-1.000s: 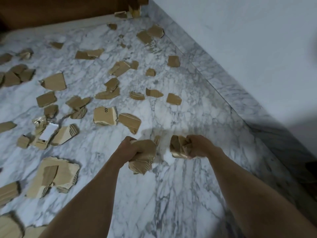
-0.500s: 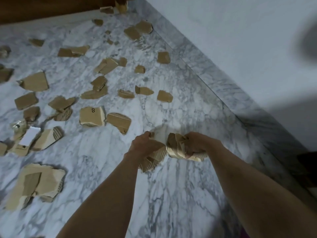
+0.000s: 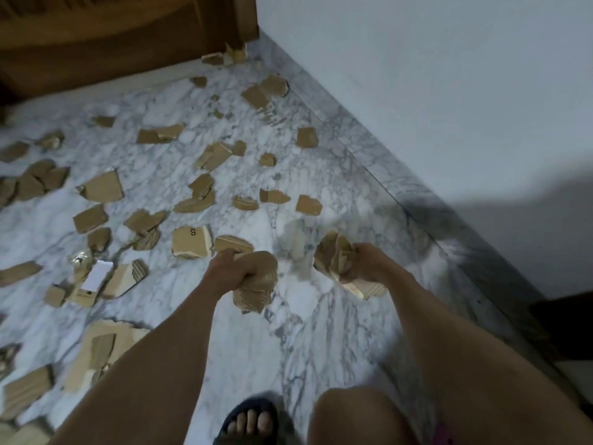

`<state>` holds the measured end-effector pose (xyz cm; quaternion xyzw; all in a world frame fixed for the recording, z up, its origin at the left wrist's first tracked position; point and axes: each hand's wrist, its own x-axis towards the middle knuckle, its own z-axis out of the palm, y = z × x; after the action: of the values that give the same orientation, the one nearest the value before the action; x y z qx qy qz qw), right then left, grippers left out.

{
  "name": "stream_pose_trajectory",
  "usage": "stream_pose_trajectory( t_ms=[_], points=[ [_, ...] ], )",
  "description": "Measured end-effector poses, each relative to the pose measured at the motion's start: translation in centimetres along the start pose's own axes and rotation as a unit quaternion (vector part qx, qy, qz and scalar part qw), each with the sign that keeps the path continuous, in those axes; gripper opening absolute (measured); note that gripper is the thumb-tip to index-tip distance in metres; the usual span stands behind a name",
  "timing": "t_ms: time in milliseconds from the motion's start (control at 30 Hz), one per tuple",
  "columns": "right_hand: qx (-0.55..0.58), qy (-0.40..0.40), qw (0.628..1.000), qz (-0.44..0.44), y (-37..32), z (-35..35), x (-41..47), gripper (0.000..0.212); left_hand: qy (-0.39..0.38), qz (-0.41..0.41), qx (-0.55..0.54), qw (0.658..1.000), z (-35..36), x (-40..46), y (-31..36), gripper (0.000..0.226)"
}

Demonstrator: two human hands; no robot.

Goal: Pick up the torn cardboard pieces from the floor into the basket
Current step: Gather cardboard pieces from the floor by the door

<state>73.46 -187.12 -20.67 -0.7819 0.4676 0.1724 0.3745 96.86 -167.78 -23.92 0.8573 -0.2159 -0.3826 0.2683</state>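
Observation:
Both hands are held out above a white marble floor [image 3: 321, 342]. My left hand [image 3: 229, 271] grips a bunch of torn brown cardboard pieces [image 3: 258, 284] that hang below the fist. My right hand [image 3: 365, 263] grips a second bunch of cardboard pieces [image 3: 337, 261], which stick out to its left and below. Several loose cardboard pieces [image 3: 192, 242] lie scattered over the floor ahead and to the left, with a large piece [image 3: 102, 351] at the lower left. No basket is in view.
A white wall with a marble skirting [image 3: 433, 200] runs along the right. A wooden door [image 3: 128, 36] closes the far end. A white slip of paper [image 3: 98, 277] lies among the pieces at left. My sandalled foot [image 3: 250, 422] and knee [image 3: 356, 415] are at the bottom.
The view tilted so my foot and knee now show. My hands, still gripping their bunches, have drawn a little apart.

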Motion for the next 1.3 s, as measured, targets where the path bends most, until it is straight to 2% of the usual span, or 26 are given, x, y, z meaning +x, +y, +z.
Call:
stream_pose_trajectory(
  t_ms=[167,267,333,433,500,567,667,733,800,867,967,1000,1100,1133,1233,1300],
  points=[
    [0.042,0.070,0.997,0.002,-4.0,-0.1,6.6,0.059,0.086,-0.008,-0.001,0.996,-3.0,4.6,1.3,0.038],
    [0.056,0.071,0.996,0.023,-5.9,0.9,10.8,0.063,0.153,-0.002,0.010,0.988,-2.6,8.1,0.6,0.038],
    [0.079,0.065,0.995,0.023,-7.2,2.0,12.8,0.058,0.183,0.036,0.023,0.982,-2.1,9.6,0.1,0.037],
    [0.136,0.049,0.989,0.039,-8.9,4.2,14.8,0.056,0.188,0.083,0.044,0.978,-1.1,10.2,-0.6,0.039],
    [0.174,0.020,0.983,0.050,-10.1,6.0,14.7,0.052,0.182,0.085,0.041,0.979,-0.4,10.1,-0.8,0.038],
    [0.237,-0.021,0.969,0.068,-10.9,8.0,14.4,0.050,0.180,0.047,-0.015,0.983,0.0,10.2,-0.5,0.036],
    [0.322,-0.034,0.943,0.082,-11.4,9.5,14.3,0.037,0.177,-0.042,-0.206,0.962,0.3,10.9,-1.0,0.043],
    [0.375,-0.037,0.923,0.077,-11.0,9.6,14.6,0.033,0.126,-0.110,-0.384,0.908,0.1,10.7,-1.1,0.042],
    [0.405,-0.035,0.910,0.082,-10.6,9.6,14.6,0.034,0.064,-0.141,-0.477,0.865,0.2,10.3,-1.0,0.018],
    [0.409,-0.032,0.907,0.092,-10.6,9.8,14.6,0.041,0.051,-0.153,-0.498,0.852,0.6,10.2,-0.9,0.016],
    [0.421,-0.053,0.902,0.079,-10.9,9.7,15.6,0.044,0.066,-0.146,-0.480,0.862,1.1,10.6,-0.7,0.063],
    [0.427,-0.054,0.900,0.071,-11.1,9.3,15.9,0.042,0.072,-0.139,-0.474,0.867,0.9,10.5,-0.3,0.064],
    [0.427,0.006,0.903,0.038,-11.1,6.3,16.6,0.045,0.129,-0.148,-0.485,0.853,-1.3,10.6,0.4,0.016],
    [0.403,0.040,0.914,0.021,-10.9,4.7,16.9,0.049,0.148,-0.156,-0.482,0.849,-2.2,10.8,0.4,0.013],
    [0.309,0.091,0.947,0.010,-9.8,1.0,18.9,0.068,0.220,-0.180,-0.466,0.838,-5.2,12.1,-1.5,0.033],
    [0.259,0.095,0.961,0.032,-8.9,0.1,20.2,0.094,0.258,-0.194,-0.445,0.835,-6.4,12.5,-2.9,0.042]
  ],
)
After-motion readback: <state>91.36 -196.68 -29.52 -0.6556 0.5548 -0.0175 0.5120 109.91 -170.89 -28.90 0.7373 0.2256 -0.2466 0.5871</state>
